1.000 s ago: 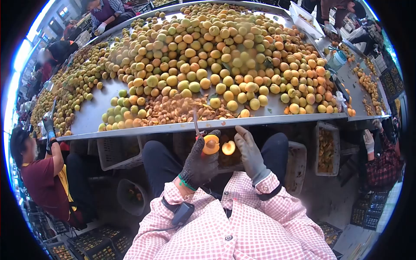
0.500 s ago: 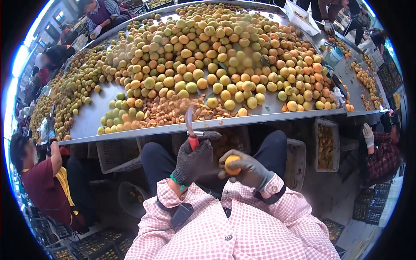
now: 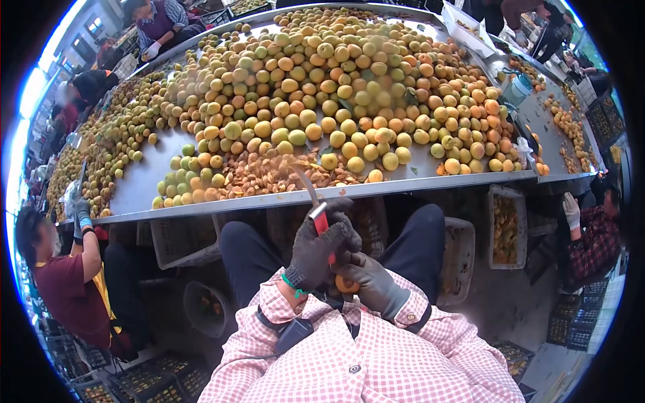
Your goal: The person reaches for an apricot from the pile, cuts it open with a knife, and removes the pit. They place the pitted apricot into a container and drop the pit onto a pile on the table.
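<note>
My left hand (image 3: 314, 254), in a dark knit glove with a green edge at the wrist, is closed around the red handle of a curved knife (image 3: 318, 219). The knife's blade points up and away toward the table edge. Close against it, my right hand (image 3: 376, 285) in a grey glove grips an apricot (image 3: 347, 285). The fingers of both gloves meet above the fruit and hide part of it. Beyond my hands, a heap of apricot stones (image 3: 269, 173) lies near the front rim of the metal table (image 3: 161, 146), with whole apricots (image 3: 289, 84) piled behind.
Crates (image 3: 508, 228) stand under the table, one with cut fruit. A round bin (image 3: 205, 309) sits on the floor at left. Co-workers are on both sides, one in a maroon shirt (image 3: 70, 285), another in a plaid shirt (image 3: 594, 245). A white tray (image 3: 468, 30) rests at the far right.
My hands have come together. The left hand with the knife moved right and the knife tilted; the right hand brought the apricot lower and leftward against it.
</note>
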Action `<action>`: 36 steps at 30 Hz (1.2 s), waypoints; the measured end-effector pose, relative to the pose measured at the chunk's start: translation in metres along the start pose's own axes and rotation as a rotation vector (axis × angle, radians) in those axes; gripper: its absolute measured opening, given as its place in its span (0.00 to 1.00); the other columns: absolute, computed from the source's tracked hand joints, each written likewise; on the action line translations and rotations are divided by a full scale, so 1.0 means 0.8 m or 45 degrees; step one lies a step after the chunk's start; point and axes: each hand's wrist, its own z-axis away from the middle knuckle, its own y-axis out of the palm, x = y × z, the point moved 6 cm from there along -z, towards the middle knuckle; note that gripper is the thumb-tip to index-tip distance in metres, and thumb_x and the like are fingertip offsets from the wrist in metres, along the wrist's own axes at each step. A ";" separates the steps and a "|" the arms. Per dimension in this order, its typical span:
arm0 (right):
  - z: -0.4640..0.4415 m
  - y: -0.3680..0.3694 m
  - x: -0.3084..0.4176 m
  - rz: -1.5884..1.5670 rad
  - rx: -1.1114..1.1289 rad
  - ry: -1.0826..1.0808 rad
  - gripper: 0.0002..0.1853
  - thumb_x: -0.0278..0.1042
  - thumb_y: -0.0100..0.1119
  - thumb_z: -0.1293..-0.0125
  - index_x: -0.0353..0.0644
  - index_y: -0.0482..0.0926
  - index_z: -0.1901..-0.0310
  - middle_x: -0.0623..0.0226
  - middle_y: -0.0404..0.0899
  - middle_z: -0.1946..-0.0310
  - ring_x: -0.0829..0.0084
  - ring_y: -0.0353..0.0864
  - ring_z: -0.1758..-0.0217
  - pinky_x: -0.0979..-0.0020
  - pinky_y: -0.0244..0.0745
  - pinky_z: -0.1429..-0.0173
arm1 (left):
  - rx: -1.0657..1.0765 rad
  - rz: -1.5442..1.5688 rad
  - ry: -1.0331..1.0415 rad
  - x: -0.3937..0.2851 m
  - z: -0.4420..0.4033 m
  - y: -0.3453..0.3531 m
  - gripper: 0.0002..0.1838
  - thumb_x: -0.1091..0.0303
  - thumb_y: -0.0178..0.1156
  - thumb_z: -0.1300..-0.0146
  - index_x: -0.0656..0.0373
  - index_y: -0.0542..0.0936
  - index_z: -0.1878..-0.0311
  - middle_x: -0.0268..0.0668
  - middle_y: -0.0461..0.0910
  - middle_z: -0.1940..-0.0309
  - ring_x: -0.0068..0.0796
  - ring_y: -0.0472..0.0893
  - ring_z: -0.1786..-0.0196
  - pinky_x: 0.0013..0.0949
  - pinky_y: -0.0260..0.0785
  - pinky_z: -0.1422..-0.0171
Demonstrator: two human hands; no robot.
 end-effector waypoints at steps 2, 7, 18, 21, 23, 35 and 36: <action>0.005 0.002 0.010 0.092 -0.063 -0.067 0.13 0.39 0.62 0.36 0.39 0.77 0.55 0.68 0.80 0.63 0.77 0.81 0.65 0.78 0.73 0.68 | -0.047 0.109 0.029 0.008 -0.005 -0.006 0.21 0.73 0.58 0.36 0.60 0.68 0.40 0.34 0.74 0.69 0.27 0.78 0.69 0.30 0.74 0.65; 0.012 -0.007 0.024 0.423 -0.184 -0.282 0.10 0.38 0.60 0.35 0.41 0.77 0.60 0.71 0.80 0.65 0.80 0.80 0.69 0.80 0.72 0.68 | -0.342 0.186 0.093 0.008 -0.007 -0.011 0.22 0.72 0.58 0.35 0.55 0.67 0.38 0.33 0.72 0.69 0.24 0.76 0.72 0.28 0.72 0.70; 0.005 -0.006 0.009 0.062 -0.042 -0.009 0.17 0.36 0.64 0.38 0.37 0.73 0.52 0.64 0.78 0.60 0.75 0.80 0.58 0.76 0.76 0.54 | -0.237 0.053 0.170 0.013 -0.007 -0.021 0.10 0.63 0.55 0.32 0.57 0.75 0.53 0.28 0.69 0.79 0.20 0.66 0.84 0.25 0.56 0.83; 0.011 -0.008 0.033 0.242 -0.151 -0.195 0.15 0.33 0.65 0.39 0.42 0.71 0.55 0.70 0.79 0.66 0.77 0.81 0.63 0.78 0.77 0.65 | -0.170 0.063 0.191 0.003 -0.009 -0.010 0.10 0.63 0.55 0.32 0.60 0.76 0.56 0.29 0.70 0.80 0.21 0.67 0.82 0.26 0.59 0.81; 0.005 -0.014 0.027 0.383 -0.107 -0.231 0.15 0.31 0.66 0.40 0.41 0.71 0.55 0.69 0.79 0.64 0.78 0.80 0.63 0.78 0.77 0.65 | -0.047 0.240 0.130 0.005 -0.011 -0.015 0.13 0.60 0.54 0.30 0.61 0.77 0.57 0.29 0.67 0.82 0.19 0.64 0.82 0.24 0.55 0.81; 0.024 0.005 0.029 0.523 0.017 -0.277 0.21 0.25 0.67 0.42 0.40 0.70 0.48 0.71 0.73 0.59 0.84 0.73 0.59 0.81 0.73 0.53 | 0.068 0.458 0.165 -0.002 -0.006 -0.009 0.14 0.56 0.54 0.30 0.59 0.77 0.58 0.27 0.63 0.85 0.16 0.58 0.85 0.23 0.50 0.82; 0.026 0.006 0.029 0.440 0.011 -0.291 0.21 0.25 0.66 0.41 0.40 0.70 0.47 0.71 0.73 0.59 0.84 0.72 0.59 0.81 0.73 0.53 | 0.067 0.459 0.166 -0.002 -0.006 -0.007 0.14 0.56 0.54 0.30 0.59 0.77 0.58 0.27 0.63 0.85 0.16 0.58 0.85 0.23 0.50 0.82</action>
